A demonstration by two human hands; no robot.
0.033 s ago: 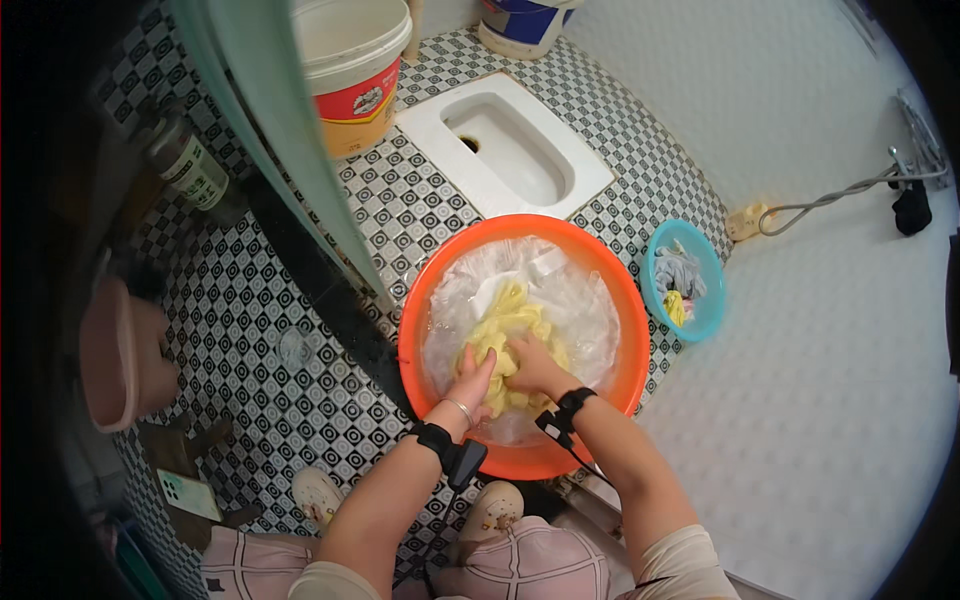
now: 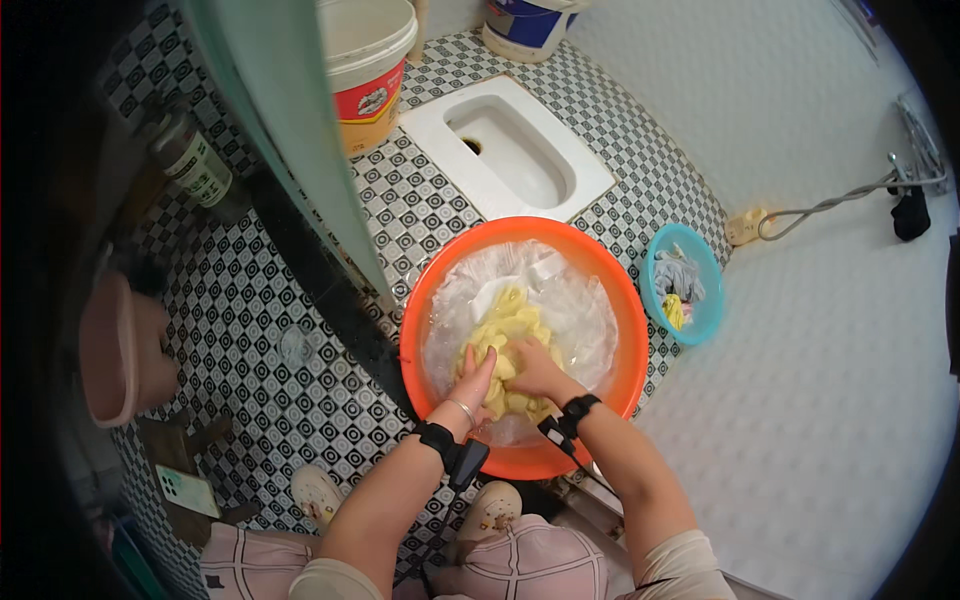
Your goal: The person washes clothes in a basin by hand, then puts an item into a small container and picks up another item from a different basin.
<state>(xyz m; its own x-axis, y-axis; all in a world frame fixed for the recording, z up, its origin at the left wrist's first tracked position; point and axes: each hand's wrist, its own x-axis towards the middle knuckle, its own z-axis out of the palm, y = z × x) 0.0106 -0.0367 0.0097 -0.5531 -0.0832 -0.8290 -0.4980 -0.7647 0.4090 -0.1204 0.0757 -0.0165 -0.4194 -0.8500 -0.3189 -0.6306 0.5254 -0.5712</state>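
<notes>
With both your hands down in the orange basin, your left hand and right hand clutch the yellow cloth in soapy water. Basin sits on checkered tiles, beside the squat toilet.

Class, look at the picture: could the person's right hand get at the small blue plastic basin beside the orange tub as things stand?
Probably yes. The right hand lies on yellow cloth in the round orange plastic tub; the small blue plastic basin sits just right of it, nothing between but the tub's rim.
</notes>
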